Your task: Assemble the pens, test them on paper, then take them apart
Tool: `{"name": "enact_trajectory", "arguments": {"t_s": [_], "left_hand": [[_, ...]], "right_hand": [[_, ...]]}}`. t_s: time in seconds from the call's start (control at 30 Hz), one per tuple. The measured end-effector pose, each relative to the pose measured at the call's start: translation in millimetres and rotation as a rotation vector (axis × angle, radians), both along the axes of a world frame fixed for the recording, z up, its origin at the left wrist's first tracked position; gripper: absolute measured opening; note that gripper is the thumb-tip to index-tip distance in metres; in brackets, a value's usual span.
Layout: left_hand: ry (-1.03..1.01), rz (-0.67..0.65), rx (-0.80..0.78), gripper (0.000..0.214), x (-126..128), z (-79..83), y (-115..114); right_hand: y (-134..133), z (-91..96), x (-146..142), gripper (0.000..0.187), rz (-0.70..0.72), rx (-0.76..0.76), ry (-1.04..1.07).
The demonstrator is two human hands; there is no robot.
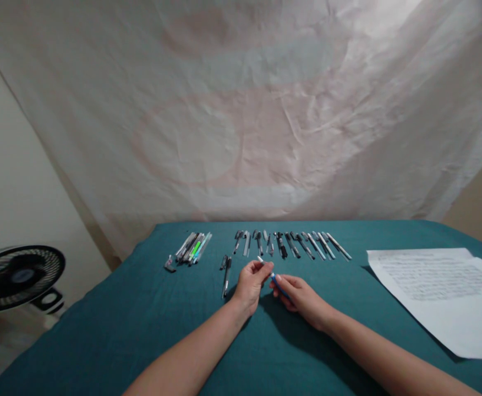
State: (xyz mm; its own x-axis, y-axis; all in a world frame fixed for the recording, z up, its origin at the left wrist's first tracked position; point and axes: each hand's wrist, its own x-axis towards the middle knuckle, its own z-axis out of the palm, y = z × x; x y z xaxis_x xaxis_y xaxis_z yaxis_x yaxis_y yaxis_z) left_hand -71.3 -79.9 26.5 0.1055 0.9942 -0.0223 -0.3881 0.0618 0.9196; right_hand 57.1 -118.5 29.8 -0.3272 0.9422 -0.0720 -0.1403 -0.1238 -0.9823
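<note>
In front of me both hands meet over the cloth, fingers closed. My left hand (pixel 250 283) pinches a slim white piece, apparently a pen cap (pixel 260 259), whose end sticks out past the fingertips. A blue pen (pixel 283 291) lies in the grip of my right hand (pixel 299 297), its pale end pointing at my left fingers. Whether the two pieces touch is hidden by the fingers. Left of my left hand lies a dark pen (pixel 226 278) with a black cap (pixel 223 263) beside it. Beyond the hands, several pens (pixel 292 245) lie in a spaced row, some with caps beside them.
A bunch of pens (pixel 193 248), one bright green, lies at the back left with a small clear-and-dark item (pixel 169 264) near it. Written paper sheets (pixel 439 308) cover the right side of the green cloth (pixel 142 330). A fan (pixel 20 278) stands beyond the left edge.
</note>
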Motion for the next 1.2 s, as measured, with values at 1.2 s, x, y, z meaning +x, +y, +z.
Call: {"name": "enact_trajectory", "arguments": {"t_s": [1.2], "left_hand": [[0.068, -0.099, 0.103, 0.024, 1.5, 0.6, -1.8]], "right_hand": [[-1.4, -0.6, -1.4, 0.037, -0.086, 0.025, 0.022]]}}
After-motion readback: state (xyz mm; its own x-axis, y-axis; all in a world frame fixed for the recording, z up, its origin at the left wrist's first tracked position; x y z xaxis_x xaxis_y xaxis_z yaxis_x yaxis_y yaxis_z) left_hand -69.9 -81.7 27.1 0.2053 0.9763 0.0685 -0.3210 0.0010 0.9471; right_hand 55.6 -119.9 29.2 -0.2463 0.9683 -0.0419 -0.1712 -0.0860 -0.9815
